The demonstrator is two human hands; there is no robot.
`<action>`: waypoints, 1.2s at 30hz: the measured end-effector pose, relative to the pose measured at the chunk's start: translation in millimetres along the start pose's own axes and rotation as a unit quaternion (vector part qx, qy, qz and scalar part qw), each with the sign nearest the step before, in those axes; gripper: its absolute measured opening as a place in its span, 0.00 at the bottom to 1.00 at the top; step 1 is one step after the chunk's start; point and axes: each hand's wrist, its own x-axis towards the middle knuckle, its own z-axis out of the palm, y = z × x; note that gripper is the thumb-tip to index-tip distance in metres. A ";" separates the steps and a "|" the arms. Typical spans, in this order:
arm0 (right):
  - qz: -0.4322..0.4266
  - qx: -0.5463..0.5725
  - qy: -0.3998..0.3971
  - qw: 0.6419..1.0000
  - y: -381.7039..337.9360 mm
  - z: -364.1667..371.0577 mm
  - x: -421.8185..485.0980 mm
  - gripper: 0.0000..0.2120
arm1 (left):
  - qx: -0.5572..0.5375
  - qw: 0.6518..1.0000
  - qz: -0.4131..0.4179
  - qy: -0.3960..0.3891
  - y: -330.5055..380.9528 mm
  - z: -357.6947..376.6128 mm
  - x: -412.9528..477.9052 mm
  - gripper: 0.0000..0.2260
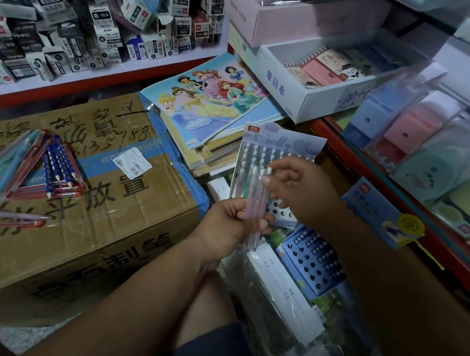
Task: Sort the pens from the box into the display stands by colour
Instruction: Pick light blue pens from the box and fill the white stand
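Note:
My left hand grips a small bunch of pale pink pens, held upright in front of me. My right hand pinches the top of one of these pens with thumb and fingers. Right behind the hands stands a lilac display stand with rows of holes, some filled with white-capped pens. A blue display stand with several empty holes lies lower right of the hands. Loose red, blue and teal pens lie spread on the cardboard box at the left.
A stack of princess colouring books lies behind the box. Red-edged shelves hold small ink boxes at the left, and a notebook tray and pastel cases at the right. Plastic-wrapped booklets lie under my forearms.

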 end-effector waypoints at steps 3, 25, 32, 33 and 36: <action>0.000 0.009 -0.008 1.000 2.7 -6.3 1.1 0.08 | 0.023 1.000 0.002 0.007 -0.1 2.0 0.7 0.10; -0.036 -0.181 0.134 0.974 49.3 -11.4 26.6 0.07 | 0.014 0.993 -0.043 0.109 -5.7 -2.3 14.4 0.11; -0.036 -0.313 0.087 0.945 50.1 -6.8 37.9 0.09 | 0.010 0.993 -0.042 0.108 -5.8 -1.0 15.1 0.10; -0.034 -0.314 0.088 0.945 49.4 -6.1 38.6 0.08 | 0.009 0.994 -0.041 0.104 -5.3 -1.2 14.9 0.10; -0.040 -0.311 0.089 0.945 47.8 -3.0 36.2 0.06 | 0.021 0.994 -0.035 0.101 -4.5 -2.2 14.3 0.08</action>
